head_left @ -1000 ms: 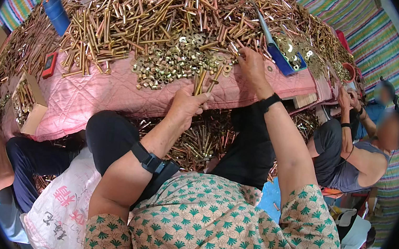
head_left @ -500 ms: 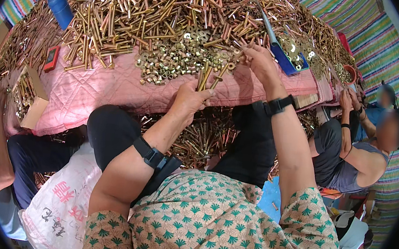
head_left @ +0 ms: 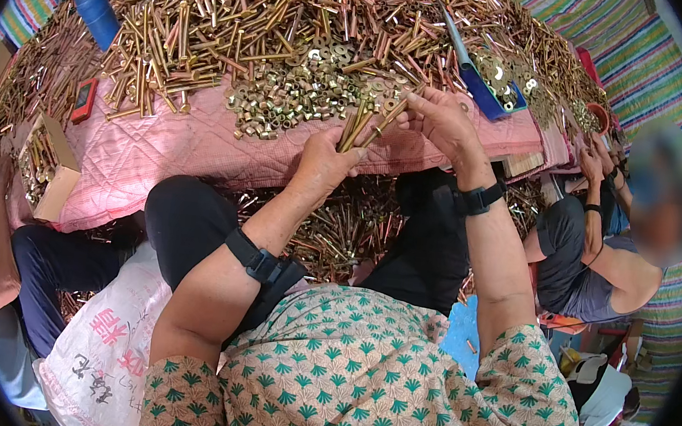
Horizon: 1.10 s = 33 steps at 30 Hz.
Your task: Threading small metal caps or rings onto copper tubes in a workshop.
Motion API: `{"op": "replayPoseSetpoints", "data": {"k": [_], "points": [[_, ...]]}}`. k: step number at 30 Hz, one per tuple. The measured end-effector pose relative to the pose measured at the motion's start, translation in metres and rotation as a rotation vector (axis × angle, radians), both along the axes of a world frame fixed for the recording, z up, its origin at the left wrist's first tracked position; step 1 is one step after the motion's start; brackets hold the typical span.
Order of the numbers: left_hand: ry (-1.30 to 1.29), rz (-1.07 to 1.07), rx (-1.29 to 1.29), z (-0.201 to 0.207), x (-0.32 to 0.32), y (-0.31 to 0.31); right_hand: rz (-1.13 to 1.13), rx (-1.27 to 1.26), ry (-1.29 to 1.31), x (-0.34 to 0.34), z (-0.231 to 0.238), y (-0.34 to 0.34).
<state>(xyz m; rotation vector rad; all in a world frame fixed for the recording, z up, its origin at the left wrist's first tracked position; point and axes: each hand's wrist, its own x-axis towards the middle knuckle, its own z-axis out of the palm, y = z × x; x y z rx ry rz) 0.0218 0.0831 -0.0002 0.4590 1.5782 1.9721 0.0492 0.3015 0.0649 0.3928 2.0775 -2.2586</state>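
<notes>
My left hand [head_left: 326, 164] is closed around several long brass-coloured bolts [head_left: 355, 126] that stick up past its thumb and fingers. One more bolt [head_left: 389, 121] slants up to the right out of the same grip. At that bolt's upper end are the pinched fingers of my right hand [head_left: 446, 125]; any small part between them is hidden. Just beyond both hands lies a heap of short brass-coloured sleeves or nuts [head_left: 274, 101] on a pink quilted cloth [head_left: 174, 152]. Flat washers [head_left: 386, 90] are scattered behind the slanting bolt.
A big pile of bolts [head_left: 237, 14] covers the far side. A blue tray [head_left: 492, 96] holds washers at the right; a blue cylinder [head_left: 99, 15], a red-framed device [head_left: 84, 99] and a cardboard box [head_left: 57, 173] stand left. People work on both sides; a white sack [head_left: 106, 346] rests beside me.
My right hand has come down slightly, and its fingers have met the end of the slanting bolt. That bolt points farther right and up. My left hand still grips the bolts.
</notes>
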Motion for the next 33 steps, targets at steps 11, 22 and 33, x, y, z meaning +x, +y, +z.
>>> {"op": "replayPoseSetpoints", "data": {"k": [11,22,33], "points": [[-0.278,0.018,0.171,-0.001,-0.004,-0.002,0.077,0.049,0.061,0.01,-0.021,-0.045],[-0.364,0.181,0.206,0.002,-0.013,-0.006,-0.13,1.038,0.443,-0.012,-0.049,-0.014],[-0.377,0.193,0.166,0.002,-0.011,-0.006,-0.157,1.268,0.366,-0.024,-0.065,-0.022]]}}
